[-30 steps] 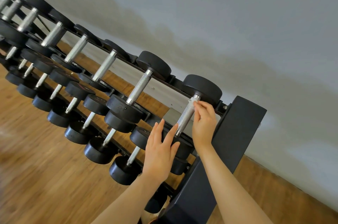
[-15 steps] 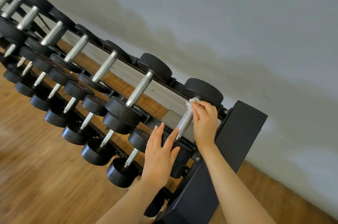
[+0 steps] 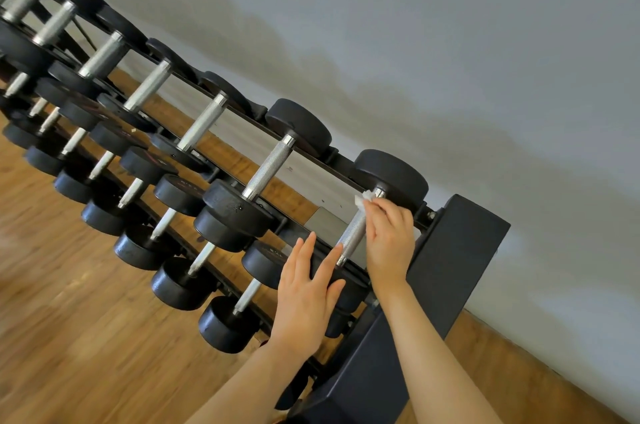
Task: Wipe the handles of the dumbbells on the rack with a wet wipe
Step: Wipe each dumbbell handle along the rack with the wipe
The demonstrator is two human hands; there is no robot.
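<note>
Right hand [image 3: 389, 233] pinches wipe [image 3: 364, 198] (left hand [image 3: 304, 292] flat).

A plain grey wall [image 3: 450, 43] carries soft shadows and meets a wood-plank floor [image 3: 69, 337].

In front of me, the black rack [image 3: 453, 250] stands on the wooden floor [image 3: 69, 337]. Its tilted tiers carry rows of black dumbbells [image 3: 270, 164], steel handles pointing upslope.
</note>
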